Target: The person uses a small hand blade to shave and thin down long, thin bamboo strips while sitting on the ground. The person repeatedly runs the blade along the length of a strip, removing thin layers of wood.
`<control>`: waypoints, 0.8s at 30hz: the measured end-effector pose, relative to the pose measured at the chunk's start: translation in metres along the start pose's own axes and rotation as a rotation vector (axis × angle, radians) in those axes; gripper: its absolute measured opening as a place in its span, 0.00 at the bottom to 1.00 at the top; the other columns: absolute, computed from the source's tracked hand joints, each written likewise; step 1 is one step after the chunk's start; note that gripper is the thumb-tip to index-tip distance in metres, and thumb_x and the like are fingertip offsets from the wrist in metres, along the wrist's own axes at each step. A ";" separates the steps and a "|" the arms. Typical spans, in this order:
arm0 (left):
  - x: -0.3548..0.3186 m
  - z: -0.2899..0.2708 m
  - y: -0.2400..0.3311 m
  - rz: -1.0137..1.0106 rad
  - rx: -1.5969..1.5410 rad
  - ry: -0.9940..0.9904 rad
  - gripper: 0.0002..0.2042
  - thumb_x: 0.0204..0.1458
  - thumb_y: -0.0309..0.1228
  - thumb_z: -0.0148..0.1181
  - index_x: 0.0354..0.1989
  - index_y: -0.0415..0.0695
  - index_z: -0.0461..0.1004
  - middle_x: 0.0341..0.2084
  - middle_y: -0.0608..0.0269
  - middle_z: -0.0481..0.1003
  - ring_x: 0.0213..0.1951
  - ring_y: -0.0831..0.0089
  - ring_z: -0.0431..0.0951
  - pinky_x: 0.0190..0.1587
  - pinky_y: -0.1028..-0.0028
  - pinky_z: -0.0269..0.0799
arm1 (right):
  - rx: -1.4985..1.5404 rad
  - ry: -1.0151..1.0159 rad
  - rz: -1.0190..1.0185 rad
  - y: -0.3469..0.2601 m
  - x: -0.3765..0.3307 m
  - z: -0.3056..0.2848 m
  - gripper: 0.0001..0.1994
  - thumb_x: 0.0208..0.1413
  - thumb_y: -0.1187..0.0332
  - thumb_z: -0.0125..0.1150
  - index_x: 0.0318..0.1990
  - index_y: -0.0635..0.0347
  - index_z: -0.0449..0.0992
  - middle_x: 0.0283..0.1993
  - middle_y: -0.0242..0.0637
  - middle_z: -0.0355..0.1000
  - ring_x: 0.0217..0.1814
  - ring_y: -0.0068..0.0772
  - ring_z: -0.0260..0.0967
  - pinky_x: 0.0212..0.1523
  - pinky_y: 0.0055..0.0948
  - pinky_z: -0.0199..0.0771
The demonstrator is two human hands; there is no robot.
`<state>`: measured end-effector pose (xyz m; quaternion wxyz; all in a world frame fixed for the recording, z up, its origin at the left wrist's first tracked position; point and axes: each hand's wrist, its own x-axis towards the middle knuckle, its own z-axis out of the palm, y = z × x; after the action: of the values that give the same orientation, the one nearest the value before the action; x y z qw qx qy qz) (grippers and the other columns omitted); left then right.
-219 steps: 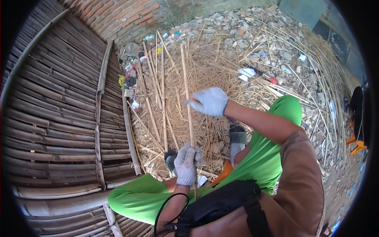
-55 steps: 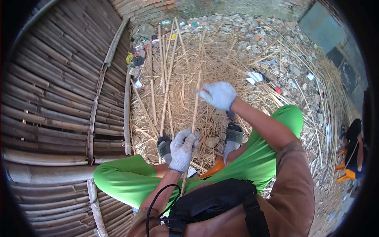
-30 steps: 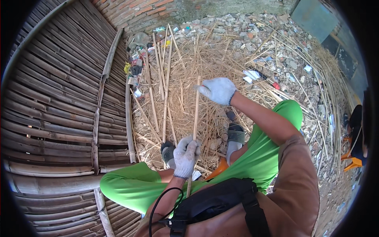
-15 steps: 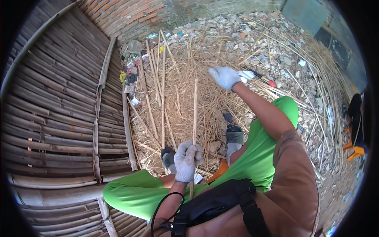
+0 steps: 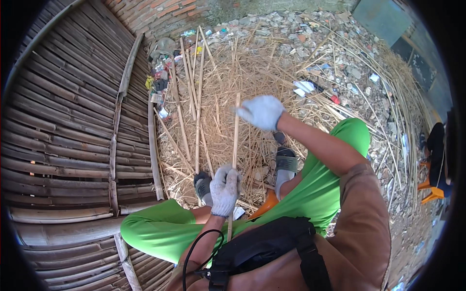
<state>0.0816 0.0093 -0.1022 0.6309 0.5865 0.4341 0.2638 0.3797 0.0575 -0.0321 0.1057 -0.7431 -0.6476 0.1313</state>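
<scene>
My left hand (image 5: 225, 189), in a soiled white knit glove, is closed round a pale bamboo strip (image 5: 236, 145). The strip stands out from between my legs toward the far side, its lower end running down past my lap. Beside its upper part is my right hand (image 5: 264, 112), also gloved in white. Its fingers are drawn together at the strip, and the fingertips are blurred. Whatever they hold, if anything, I cannot make out.
Bamboo shavings (image 5: 262, 63) cover the ground ahead, with several loose strips (image 5: 197, 121) at their left. A slatted bamboo wall (image 5: 63, 140) rises on the left. Rubble and litter (image 5: 357, 72) lie to the right. An orange stool (image 5: 265, 203) shows under me; a brick wall (image 5: 165, 12) stands behind.
My right hand has moved left and a little nearer, from apart to beside the upper strip. My left hand keeps its grip, shifted slightly left in the picture.
</scene>
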 end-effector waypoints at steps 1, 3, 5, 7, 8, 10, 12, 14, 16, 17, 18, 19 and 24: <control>-0.003 0.000 -0.003 0.009 0.044 -0.007 0.11 0.74 0.36 0.56 0.49 0.41 0.78 0.23 0.70 0.76 0.20 0.84 0.72 0.22 0.79 0.69 | -0.021 0.041 0.021 0.017 0.013 0.001 0.37 0.75 0.33 0.34 0.40 0.53 0.85 0.40 0.49 0.85 0.44 0.56 0.85 0.48 0.56 0.84; -0.009 0.002 -0.005 0.027 0.081 -0.007 0.12 0.73 0.36 0.56 0.48 0.39 0.78 0.23 0.69 0.77 0.21 0.84 0.74 0.24 0.78 0.71 | -0.043 0.104 0.076 0.049 0.031 -0.001 0.38 0.74 0.33 0.33 0.40 0.54 0.85 0.39 0.49 0.85 0.44 0.56 0.85 0.49 0.56 0.84; -0.010 0.006 0.004 0.038 0.077 0.004 0.12 0.73 0.36 0.56 0.49 0.39 0.79 0.24 0.69 0.78 0.21 0.84 0.74 0.24 0.78 0.71 | -0.034 0.128 0.145 0.068 0.034 -0.005 0.39 0.74 0.32 0.32 0.40 0.55 0.84 0.39 0.51 0.84 0.44 0.57 0.84 0.49 0.57 0.83; -0.006 0.002 -0.003 0.050 0.072 0.019 0.12 0.73 0.35 0.56 0.49 0.39 0.79 0.26 0.67 0.79 0.22 0.82 0.75 0.26 0.76 0.73 | 0.032 0.151 0.137 0.066 0.027 -0.004 0.40 0.74 0.31 0.31 0.40 0.54 0.84 0.40 0.52 0.84 0.44 0.57 0.84 0.49 0.57 0.83; -0.005 0.000 -0.004 0.057 0.108 0.029 0.12 0.73 0.35 0.56 0.49 0.38 0.79 0.26 0.66 0.79 0.23 0.82 0.75 0.27 0.76 0.73 | 0.061 0.156 0.126 0.057 0.020 -0.007 0.40 0.74 0.30 0.30 0.40 0.54 0.83 0.40 0.52 0.84 0.44 0.57 0.84 0.49 0.57 0.83; -0.002 -0.002 -0.007 0.065 0.179 0.033 0.12 0.73 0.35 0.56 0.49 0.38 0.80 0.27 0.64 0.80 0.23 0.81 0.76 0.28 0.75 0.74 | 0.049 0.070 0.039 0.024 0.001 -0.001 0.40 0.74 0.31 0.29 0.40 0.53 0.83 0.40 0.53 0.84 0.44 0.57 0.84 0.49 0.56 0.83; -0.002 0.001 -0.009 0.082 0.174 0.039 0.12 0.72 0.35 0.57 0.50 0.38 0.80 0.28 0.63 0.81 0.24 0.80 0.77 0.30 0.74 0.75 | 0.043 -0.074 -0.002 -0.001 -0.019 0.004 0.40 0.74 0.31 0.29 0.41 0.53 0.83 0.40 0.53 0.84 0.45 0.57 0.84 0.49 0.56 0.83; -0.002 0.002 -0.008 0.112 0.200 0.052 0.13 0.72 0.35 0.57 0.50 0.37 0.81 0.28 0.62 0.81 0.25 0.79 0.78 0.32 0.73 0.76 | 0.040 -0.054 -0.030 0.004 -0.018 0.015 0.40 0.75 0.32 0.29 0.41 0.54 0.84 0.41 0.53 0.84 0.46 0.58 0.84 0.49 0.57 0.83; -0.003 0.002 -0.010 0.146 0.240 0.070 0.13 0.72 0.35 0.57 0.51 0.37 0.81 0.29 0.60 0.81 0.27 0.77 0.79 0.34 0.72 0.78 | 0.019 -0.001 -0.007 0.018 -0.007 0.024 0.40 0.75 0.32 0.29 0.42 0.55 0.84 0.42 0.52 0.84 0.47 0.59 0.83 0.50 0.58 0.82; -0.006 0.001 -0.010 0.167 0.254 0.075 0.13 0.72 0.35 0.57 0.51 0.37 0.81 0.29 0.60 0.81 0.27 0.76 0.80 0.34 0.71 0.78 | 0.004 0.040 0.027 0.034 0.009 0.023 0.39 0.75 0.33 0.30 0.43 0.55 0.84 0.43 0.52 0.84 0.48 0.59 0.83 0.50 0.58 0.82; -0.010 -0.001 -0.009 0.196 0.268 0.081 0.13 0.72 0.35 0.57 0.51 0.37 0.81 0.30 0.59 0.81 0.27 0.75 0.80 0.35 0.71 0.78 | -0.016 0.088 0.059 0.049 0.024 0.013 0.39 0.75 0.33 0.30 0.43 0.56 0.84 0.44 0.52 0.85 0.48 0.60 0.83 0.51 0.58 0.82; -0.010 0.000 -0.007 0.226 0.282 0.082 0.13 0.72 0.35 0.57 0.51 0.37 0.81 0.30 0.58 0.82 0.28 0.74 0.81 0.36 0.70 0.78 | -0.034 0.007 0.120 0.064 0.032 -0.003 0.39 0.75 0.34 0.30 0.44 0.56 0.84 0.45 0.53 0.85 0.49 0.60 0.83 0.54 0.58 0.82; -0.006 -0.003 -0.002 0.206 0.309 0.120 0.15 0.71 0.35 0.58 0.54 0.36 0.80 0.29 0.55 0.83 0.29 0.72 0.82 0.37 0.69 0.79 | 0.031 0.183 0.065 0.056 0.014 0.003 0.38 0.75 0.33 0.31 0.43 0.55 0.84 0.42 0.53 0.84 0.48 0.59 0.83 0.53 0.57 0.82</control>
<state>0.0762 0.0053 -0.1021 0.4762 0.7008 0.4440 0.2917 0.4327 0.0634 -0.0545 0.1715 -0.7709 -0.6086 0.0764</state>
